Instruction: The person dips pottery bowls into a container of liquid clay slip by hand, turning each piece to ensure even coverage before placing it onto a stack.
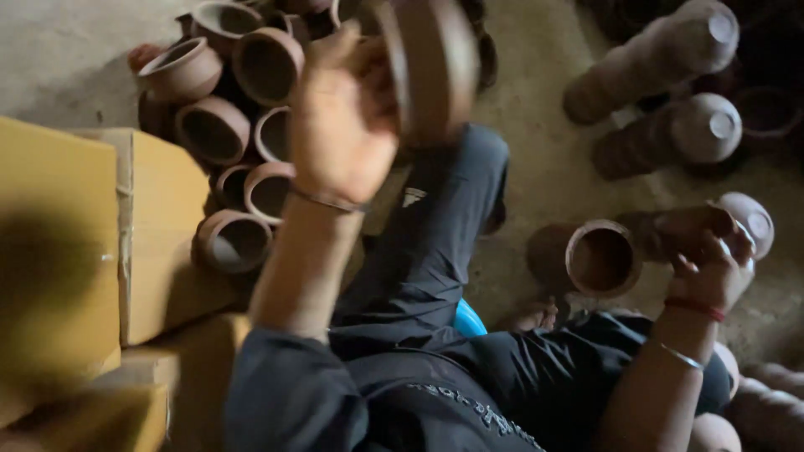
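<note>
My left hand [343, 125] is raised in the upper middle and grips a small brown clay pot [431, 67], blurred by motion, with its mouth turned sideways. My right hand [712, 272] is low at the right, closed on the end of a stack of nested clay pots [670, 230] lying on its side. Just left of that stack another clay pot [601, 258] lies on the floor with its open mouth facing me. My dark-trousered legs stretch out between the two hands.
A pile of clay pots [222, 125] lies at the upper left beside yellow cardboard boxes [59, 251]. Stacks of upturned pots [670, 42] lie at the upper right, with more rounded pots [754, 410] at the lower right. The floor [544, 176] is grey concrete.
</note>
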